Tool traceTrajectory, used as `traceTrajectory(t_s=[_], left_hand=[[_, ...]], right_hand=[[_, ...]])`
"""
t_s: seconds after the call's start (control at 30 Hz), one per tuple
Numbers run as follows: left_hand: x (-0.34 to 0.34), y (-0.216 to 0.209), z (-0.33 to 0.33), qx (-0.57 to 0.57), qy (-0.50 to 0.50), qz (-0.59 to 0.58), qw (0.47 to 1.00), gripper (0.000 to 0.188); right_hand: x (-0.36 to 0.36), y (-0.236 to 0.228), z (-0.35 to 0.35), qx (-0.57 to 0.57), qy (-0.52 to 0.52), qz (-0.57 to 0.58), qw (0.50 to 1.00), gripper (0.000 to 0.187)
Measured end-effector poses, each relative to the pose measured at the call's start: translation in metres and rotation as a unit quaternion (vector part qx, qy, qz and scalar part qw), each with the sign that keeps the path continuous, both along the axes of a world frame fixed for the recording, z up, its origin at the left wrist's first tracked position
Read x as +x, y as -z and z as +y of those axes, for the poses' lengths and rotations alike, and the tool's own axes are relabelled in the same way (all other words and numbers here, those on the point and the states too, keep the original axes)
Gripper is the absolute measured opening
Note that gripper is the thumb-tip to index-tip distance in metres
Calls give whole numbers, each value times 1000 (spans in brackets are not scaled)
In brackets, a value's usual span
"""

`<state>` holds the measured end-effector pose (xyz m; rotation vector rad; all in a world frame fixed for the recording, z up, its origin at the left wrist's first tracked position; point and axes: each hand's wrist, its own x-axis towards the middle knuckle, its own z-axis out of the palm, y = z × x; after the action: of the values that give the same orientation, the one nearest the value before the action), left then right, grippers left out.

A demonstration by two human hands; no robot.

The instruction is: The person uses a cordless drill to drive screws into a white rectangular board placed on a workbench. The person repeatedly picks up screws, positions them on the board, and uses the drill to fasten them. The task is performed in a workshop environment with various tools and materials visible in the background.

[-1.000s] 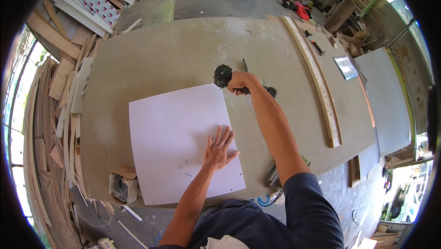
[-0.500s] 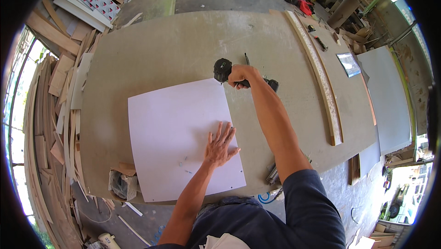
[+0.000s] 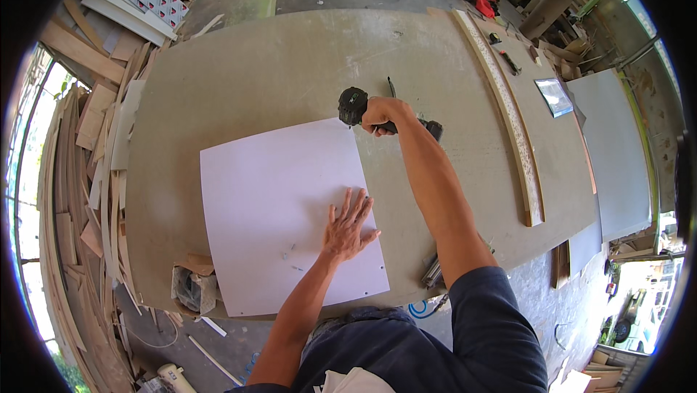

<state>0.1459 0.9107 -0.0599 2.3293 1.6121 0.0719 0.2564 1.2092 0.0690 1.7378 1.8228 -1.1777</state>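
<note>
A white square panel (image 3: pixel 268 197) lies flat on a large greenish-brown board (image 3: pixel 174 110). My left hand (image 3: pixel 348 227) rests on the panel near its right edge, fingers spread and pressing flat. Wrapped round the handle of a black cordless drill (image 3: pixel 353 105) is my right hand (image 3: pixel 386 113). The drill's head stands over the panel's far right corner; its tip is mostly hidden beneath the body. Several small screws (image 3: pixel 293 256) lie loose on the panel, left of my left wrist. Small dark holes or screw heads show along the panel's right and near edges.
A long pale strip (image 3: pixel 501 113) lies on the board at the right, with a knife-like tool (image 3: pixel 510 63) beyond it. A dark pen-like stick (image 3: pixel 391 87) lies past the drill. Near the front left sits a small open box (image 3: pixel 194 288). Timber offcuts (image 3: pixel 80 197) crowd the left side.
The view has shifted slightly. The drill stays at the panel's far right corner in my right hand, and my left hand keeps its place on the panel.
</note>
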Motion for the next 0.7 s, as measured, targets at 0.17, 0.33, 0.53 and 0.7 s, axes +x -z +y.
traceTrajectory(t_s=[0.17, 0.33, 0.53, 0.7], left_hand=[[0, 0, 0, 1, -1, -2, 1000, 84], [0, 0, 0, 6, 0, 4, 1000, 84], [0, 1, -1, 18, 2, -3, 1000, 83], [-1, 1, 0, 20, 4, -3, 1000, 83]], right_hand=[[1, 2, -2, 7, -7, 7, 1000, 3], [-1, 7, -2, 7, 8, 2, 1000, 5], [3, 6, -3, 3, 19, 3, 1000, 4], [5, 4, -9, 3, 10, 20, 1000, 6]])
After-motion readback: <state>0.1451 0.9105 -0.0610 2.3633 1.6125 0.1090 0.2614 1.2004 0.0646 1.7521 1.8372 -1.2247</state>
